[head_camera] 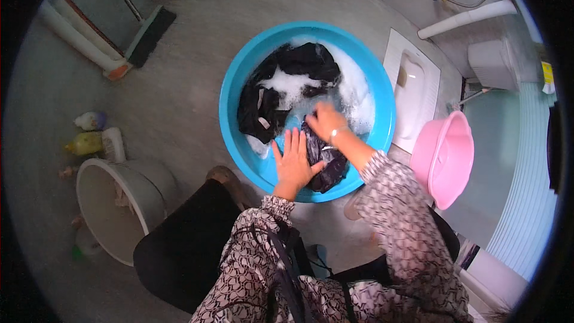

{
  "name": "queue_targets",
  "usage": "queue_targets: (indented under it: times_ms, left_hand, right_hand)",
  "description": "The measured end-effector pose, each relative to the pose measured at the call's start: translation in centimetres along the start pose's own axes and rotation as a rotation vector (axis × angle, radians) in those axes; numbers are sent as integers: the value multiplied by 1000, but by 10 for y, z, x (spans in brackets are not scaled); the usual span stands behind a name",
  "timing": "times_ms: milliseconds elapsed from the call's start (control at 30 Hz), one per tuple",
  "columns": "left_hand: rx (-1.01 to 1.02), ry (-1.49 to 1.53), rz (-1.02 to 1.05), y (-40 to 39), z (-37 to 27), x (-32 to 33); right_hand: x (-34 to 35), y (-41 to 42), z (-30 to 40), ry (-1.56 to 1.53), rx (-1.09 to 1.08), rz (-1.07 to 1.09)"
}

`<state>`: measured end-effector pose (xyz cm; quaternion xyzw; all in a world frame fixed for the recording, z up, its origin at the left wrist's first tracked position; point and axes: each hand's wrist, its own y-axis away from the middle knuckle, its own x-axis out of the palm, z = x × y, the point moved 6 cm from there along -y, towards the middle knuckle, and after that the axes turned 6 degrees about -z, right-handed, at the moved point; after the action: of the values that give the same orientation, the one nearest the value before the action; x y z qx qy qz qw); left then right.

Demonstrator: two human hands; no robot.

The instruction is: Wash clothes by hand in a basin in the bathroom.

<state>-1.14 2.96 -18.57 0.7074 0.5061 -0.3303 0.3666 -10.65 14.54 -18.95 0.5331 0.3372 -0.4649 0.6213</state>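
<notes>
A round blue plastic basin [228,112] stands on the floor before me, holding water and white suds [358,76]. My left hand [293,159] lies flat against the inner side near me, fingers extended, its thumb touching a wet dark garment [329,175]. Bunched at the upper end of that garment is my right hand [329,121], blurred, its fingers curled on the cloth; a bracelet circles the wrist. More black clothing [309,61] soaks at the far side. Black cloth with pale tags [260,114] floats on the left.
Right of the basin are a white squat toilet [410,94] and a pink plastic basin [441,159] tipped on its side. A whitish bucket [112,211] lies tilted at left, near several bottles [87,143]. A floor brush [150,36] leans at the upper left.
</notes>
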Motion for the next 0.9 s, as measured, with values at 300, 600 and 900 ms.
queue_targets:
  times_ms: [300,600,900]
  left_hand:
    - [-8,-89,113,-3,-9,10]
    - [24,-33,-11,-7,-9,-3]
    - [-13,-49,91,-1,-4,0]
  right_hand:
    - [22,22,20,-27,-338,-20]
    - [3,-66,-74,-189,-159,-168]
    - [-5,13,22,-365,-530,-12]
